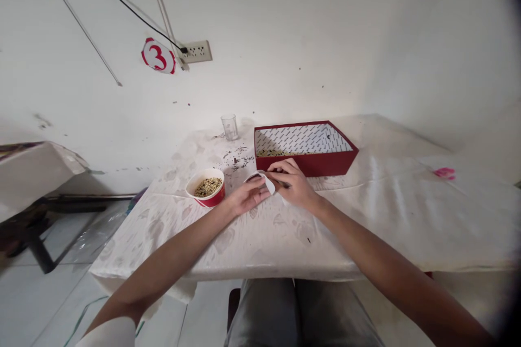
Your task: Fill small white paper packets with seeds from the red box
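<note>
A small curled piece of white paper (pixel 268 185) is between my two hands, just in front of the red box. My left hand (pixel 249 195) is closed on its left side, thumb on top and fingers underneath. At its right edge, my right hand (pixel 295 183) has its fingers bent and pinched on the paper. Something dark shows at the paper's fold, too small to make out. To the left of my left hand stands a red and white paper bowl (pixel 214 198) holding pale and dark grains (pixel 208 187).
The open red box (pixel 309 165), with a patterned white lining, has grains along its bottom left. Dark bits (pixel 236 161) are scattered to its left, near a clear glass (pixel 230 127). A patterned cloth (pixel 260 252) covers the table against the wall. A socket strip (pixel 197 52) is mounted above.
</note>
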Demonstrator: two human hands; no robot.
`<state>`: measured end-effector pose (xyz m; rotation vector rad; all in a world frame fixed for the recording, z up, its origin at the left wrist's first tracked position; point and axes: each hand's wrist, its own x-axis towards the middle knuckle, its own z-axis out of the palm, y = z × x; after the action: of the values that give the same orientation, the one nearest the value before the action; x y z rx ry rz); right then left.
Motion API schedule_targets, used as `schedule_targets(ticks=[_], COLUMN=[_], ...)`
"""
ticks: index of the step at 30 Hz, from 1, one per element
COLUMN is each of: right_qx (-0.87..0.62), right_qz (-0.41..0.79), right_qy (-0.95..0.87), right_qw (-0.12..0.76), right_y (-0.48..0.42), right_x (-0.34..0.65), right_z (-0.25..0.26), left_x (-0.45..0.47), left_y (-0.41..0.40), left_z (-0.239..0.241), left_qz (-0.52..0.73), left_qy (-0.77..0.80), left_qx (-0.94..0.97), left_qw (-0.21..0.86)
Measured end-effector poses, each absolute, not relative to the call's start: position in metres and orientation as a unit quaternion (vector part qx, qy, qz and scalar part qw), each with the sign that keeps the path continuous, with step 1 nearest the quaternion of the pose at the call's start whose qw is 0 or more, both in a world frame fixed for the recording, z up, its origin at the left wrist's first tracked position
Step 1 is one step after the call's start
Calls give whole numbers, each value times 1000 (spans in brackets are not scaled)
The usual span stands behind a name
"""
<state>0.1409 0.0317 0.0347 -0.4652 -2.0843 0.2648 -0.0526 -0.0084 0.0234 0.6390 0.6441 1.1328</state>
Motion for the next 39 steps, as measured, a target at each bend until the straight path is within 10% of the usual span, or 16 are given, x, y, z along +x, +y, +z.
schedule_targets(ticks=[39], right_qx=[-183], right_qz=[61], right_qy=[-869], right_qw=[456], right_y=[38], right_x=[155], right_z=[41], left_x=[-52], left_y=[-9], left_z=[27], left_qz=[481], left_qy=[316], left_qx=[422], left_qw=[701])
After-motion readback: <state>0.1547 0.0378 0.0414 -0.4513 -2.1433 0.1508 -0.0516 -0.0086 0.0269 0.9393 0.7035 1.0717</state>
